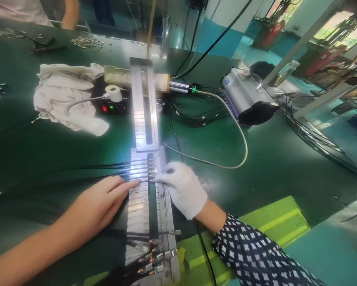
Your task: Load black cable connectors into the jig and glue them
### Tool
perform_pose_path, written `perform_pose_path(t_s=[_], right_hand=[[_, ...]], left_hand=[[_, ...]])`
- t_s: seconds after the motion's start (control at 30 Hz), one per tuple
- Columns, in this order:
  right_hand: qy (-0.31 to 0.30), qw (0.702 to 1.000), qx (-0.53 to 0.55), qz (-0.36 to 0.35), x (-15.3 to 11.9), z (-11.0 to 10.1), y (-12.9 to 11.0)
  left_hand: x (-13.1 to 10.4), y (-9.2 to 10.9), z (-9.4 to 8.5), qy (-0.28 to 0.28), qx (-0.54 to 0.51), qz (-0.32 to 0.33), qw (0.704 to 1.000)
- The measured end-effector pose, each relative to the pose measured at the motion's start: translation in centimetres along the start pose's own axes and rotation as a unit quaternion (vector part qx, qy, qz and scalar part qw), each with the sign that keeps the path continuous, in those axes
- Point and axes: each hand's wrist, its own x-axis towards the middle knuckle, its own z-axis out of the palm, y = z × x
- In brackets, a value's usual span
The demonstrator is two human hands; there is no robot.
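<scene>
A long metal slotted fixture [138,204] runs away from me, with several thin black cables [113,163] lying across its upper part. Small metal connectors [151,167] on their ends line up over the dark groove. My left hand [102,200] is bare; its index finger reaches onto a black cable at the fixture, the other fingers are curled, and the thumb is hard to make out. White-gloved, my right hand [183,188] pinches at the connector end of that cable, thumb and index closed at the groove's right side. More cables with loose connectors [154,258] lie over the fixture's near end.
A second slotted metal frame [144,107] stands behind, before a black control box [119,106]. White cloth [65,93] lies left of it. A silver device [245,95] sits right, near a curved hose [245,143]. Small metal parts [87,43] and another person's arm [71,14] are beyond.
</scene>
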Motion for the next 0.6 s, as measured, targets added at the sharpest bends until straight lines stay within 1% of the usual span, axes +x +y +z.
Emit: perform_pose_path(t_s=[0.07, 0.17, 0.23, 0.33, 0.4, 0.43, 0.53, 0.6], right_hand=[[0.016, 1.000, 0.010, 0.000, -0.2, 0.1, 0.1], [0.020, 0.999, 0.027, 0.012, -0.4, 0.2, 0.3], [0.017, 0.999, 0.039, 0.027, -0.3, 0.2, 0.4], [0.016, 0.998, 0.048, 0.043, -0.2, 0.2, 0.4], [0.017, 0.997, 0.051, 0.048, -0.1, 0.2, 0.4], [0.017, 0.997, 0.054, 0.050, -0.1, 0.2, 0.4], [0.021, 0.996, 0.067, 0.055, -0.2, 0.4, 0.5], [0.028, 0.995, 0.075, 0.055, -0.3, 0.6, 0.6]], left_hand=[[-0.4, 0.6, -0.6, -0.039, -0.044, 0.002, 0.998], [-1.2, 1.4, -1.4, -0.149, -0.129, -0.008, 0.980], [-1.5, 1.7, -1.8, -0.207, -0.152, 0.003, 0.966], [-1.7, 1.7, -2.3, -0.249, -0.159, 0.034, 0.955], [-1.7, 1.7, -2.6, -0.250, -0.160, 0.064, 0.953], [-1.8, 1.7, -2.7, -0.237, -0.157, 0.077, 0.956], [-1.5, 1.8, -3.1, -0.167, -0.158, 0.087, 0.969], [-0.9, 1.6, -3.1, -0.108, -0.137, 0.089, 0.981]])
